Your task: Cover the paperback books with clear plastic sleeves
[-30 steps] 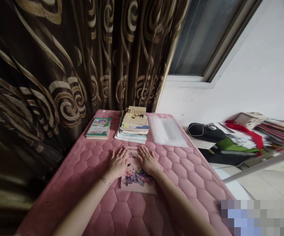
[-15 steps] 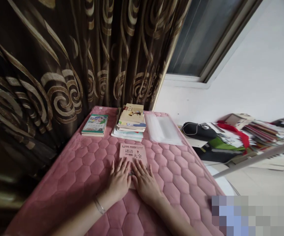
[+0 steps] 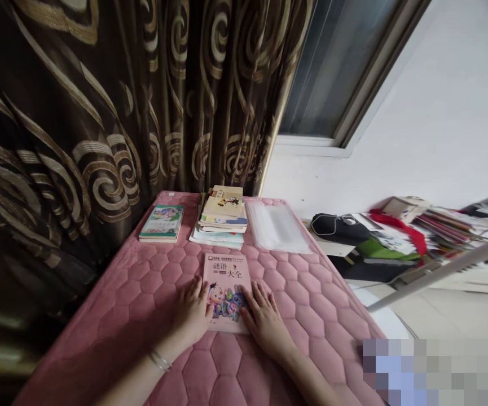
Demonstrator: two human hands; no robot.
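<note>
A pink book [image 3: 227,290] with cartoon figures on its cover lies flat on the pink quilted surface [image 3: 298,361]. At its left edge rests my left hand [image 3: 193,310], fingers stretched forward and a silver bracelet on the wrist. My right hand [image 3: 267,318] lies along the book's right edge, its fingers spread and fingertips near the cover. Neither hand is closed around anything. Beyond the book stands a stack of books [image 3: 222,214], topped by a tan one.
A green-edged book [image 3: 162,223] lies at the back left. Clear plastic sleeves [image 3: 275,225] lie right of the stack. A patterned curtain [image 3: 112,113] hangs along the left. Papers and a black case [image 3: 339,226] sit beyond the right edge, near a pale bar [image 3: 438,270].
My hands have moved apart, from on top of the pink book to its two sides. The cartoon picture on its cover now shows. The camera view has shifted slightly.
</note>
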